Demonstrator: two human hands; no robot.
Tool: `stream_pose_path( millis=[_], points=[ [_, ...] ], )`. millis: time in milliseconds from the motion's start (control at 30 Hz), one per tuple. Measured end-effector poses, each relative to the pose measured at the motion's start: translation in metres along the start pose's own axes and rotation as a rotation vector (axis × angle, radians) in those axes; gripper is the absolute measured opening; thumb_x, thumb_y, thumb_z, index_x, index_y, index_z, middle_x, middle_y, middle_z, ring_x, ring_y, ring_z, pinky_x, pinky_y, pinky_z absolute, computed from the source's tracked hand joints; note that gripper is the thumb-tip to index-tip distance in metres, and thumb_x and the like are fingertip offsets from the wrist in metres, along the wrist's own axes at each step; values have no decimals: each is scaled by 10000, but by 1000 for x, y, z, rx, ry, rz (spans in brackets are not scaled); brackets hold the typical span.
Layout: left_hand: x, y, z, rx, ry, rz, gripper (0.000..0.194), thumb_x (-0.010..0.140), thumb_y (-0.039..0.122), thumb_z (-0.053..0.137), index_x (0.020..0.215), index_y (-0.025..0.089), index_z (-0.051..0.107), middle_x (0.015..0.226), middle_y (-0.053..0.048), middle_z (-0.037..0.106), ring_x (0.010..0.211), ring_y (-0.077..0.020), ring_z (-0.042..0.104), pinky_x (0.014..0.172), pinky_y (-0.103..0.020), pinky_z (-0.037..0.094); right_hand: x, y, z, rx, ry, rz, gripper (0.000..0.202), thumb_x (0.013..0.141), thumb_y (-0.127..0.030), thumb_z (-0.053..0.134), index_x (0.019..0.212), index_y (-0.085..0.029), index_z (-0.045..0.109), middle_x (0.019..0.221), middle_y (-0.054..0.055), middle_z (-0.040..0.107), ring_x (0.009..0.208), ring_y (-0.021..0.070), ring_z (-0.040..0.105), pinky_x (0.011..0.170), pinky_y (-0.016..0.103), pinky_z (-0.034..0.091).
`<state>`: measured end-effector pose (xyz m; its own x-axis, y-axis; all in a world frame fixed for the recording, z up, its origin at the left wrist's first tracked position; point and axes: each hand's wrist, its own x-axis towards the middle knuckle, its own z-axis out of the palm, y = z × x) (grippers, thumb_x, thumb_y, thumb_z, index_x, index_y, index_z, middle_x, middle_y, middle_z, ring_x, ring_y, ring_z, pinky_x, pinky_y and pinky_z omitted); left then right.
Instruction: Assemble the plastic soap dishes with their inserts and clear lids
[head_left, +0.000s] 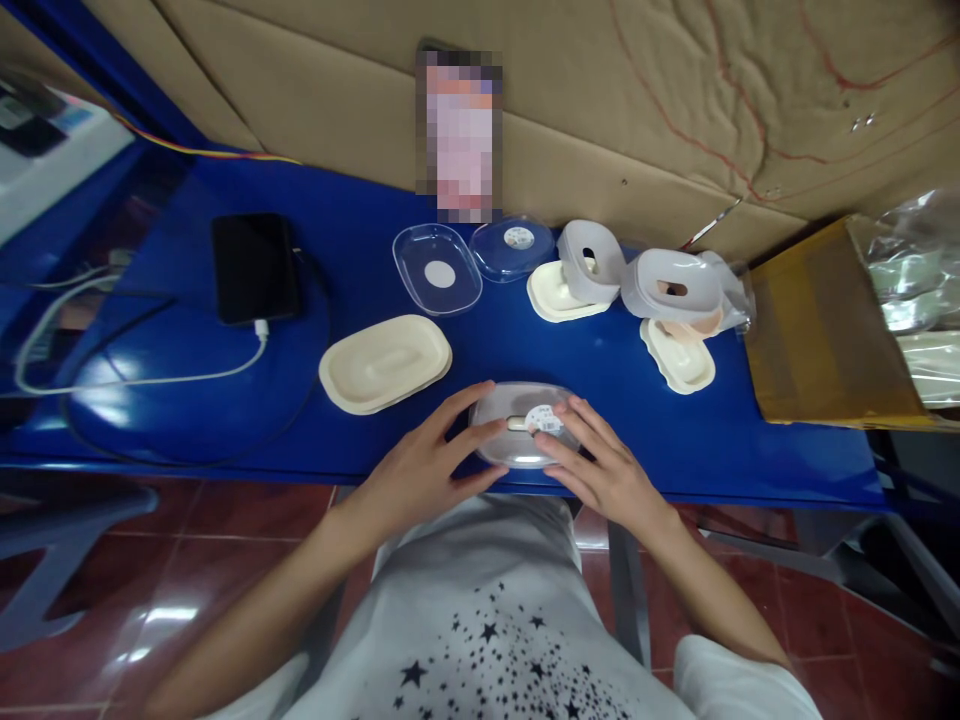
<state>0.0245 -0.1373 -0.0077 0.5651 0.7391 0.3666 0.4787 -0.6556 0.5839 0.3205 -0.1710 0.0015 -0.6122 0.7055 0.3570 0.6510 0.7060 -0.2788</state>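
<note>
A grey oval box with a clear lid (517, 397) sits at the table's front edge. A white printed label (541, 414) is stuck on its lid. My left hand (429, 452) grips the box's left side, fingers spaced from the far rim to the near rim, index finger on top. On the other side my right hand (609, 468) holds the right end, its fingertips over the lid and the label's edge. Left of the box lie cream oval trays (386, 365), which look stacked. Farther back are two clear lids, one (437, 268) with a round white sticker, the other (514, 248) with a printed label.
Grey oval shells with slots (592, 258) (671, 285) stand at the back right around cream pieces (679, 360). A cardboard box (825, 330) with plastic-wrapped items borders the right. At left is a black device (255, 268) with cables. A pixelated phone-like object (459, 135) leans behind.
</note>
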Motion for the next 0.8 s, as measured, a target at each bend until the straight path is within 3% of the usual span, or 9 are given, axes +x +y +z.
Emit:
stream_pose_path(
  millis=[100, 233, 400, 533, 633, 800],
  points=[
    [6, 0, 3, -30, -18, -34, 450, 1057, 373, 698, 1463, 273, 531, 1689, -174, 440, 1476, -347, 597, 1076, -517, 654, 3, 3, 0, 8, 2, 26, 832, 1034, -197, 712, 1738, -356, 295, 1757, 88, 415, 1655, 319, 344, 1289, 554, 475],
    [8, -3, -5, 136, 13, 3, 539, 1080, 345, 663, 1573, 247, 468, 1743, -207, 378, 1563, -380, 494, 1167, -577, 576, 8, 12, -4, -60, 2, 98, 756, 1064, -229, 663, 1729, -353, 327, 1705, 105, 490, 1637, 327, 383, 1261, 581, 491],
    [-7, -22, -29, 429, 260, -155, 539, 1028, 271, 721, 1538, 313, 552, 1653, -144, 539, 1542, -432, 502, 1250, -713, 416, 12, 29, -13, -265, 75, 322, 669, 1090, -243, 590, 1711, -361, 374, 1716, 102, 483, 1631, 378, 379, 1283, 696, 373],
    [-22, -32, -33, 510, 186, -184, 288, 1062, 263, 652, 1350, 246, 661, 1501, -160, 671, 1382, -417, 651, 1183, -704, 458, 25, 27, -17, -375, 175, 473, 672, 1094, -281, 575, 1725, -336, 348, 1798, 134, 324, 1649, 449, 306, 1264, 794, 277],
    [-26, -28, -29, 464, 134, -101, 137, 1059, 222, 641, 1184, 237, 696, 1410, -128, 727, 1274, -361, 716, 1161, -651, 485, 45, 13, -12, -319, 169, 408, 723, 1093, -311, 580, 1750, -319, 279, 1794, 134, 334, 1650, 434, 309, 1283, 757, 287],
    [-26, -14, -21, 394, 76, -2, 131, 1055, 211, 665, 1180, 233, 699, 1389, -118, 737, 1256, -330, 720, 1167, -610, 475, 78, -13, 5, -207, -111, 123, 596, 1092, -193, 507, 1683, -222, 432, 1711, 129, 489, 1605, 338, 427, 1322, 622, 343]
  ],
)
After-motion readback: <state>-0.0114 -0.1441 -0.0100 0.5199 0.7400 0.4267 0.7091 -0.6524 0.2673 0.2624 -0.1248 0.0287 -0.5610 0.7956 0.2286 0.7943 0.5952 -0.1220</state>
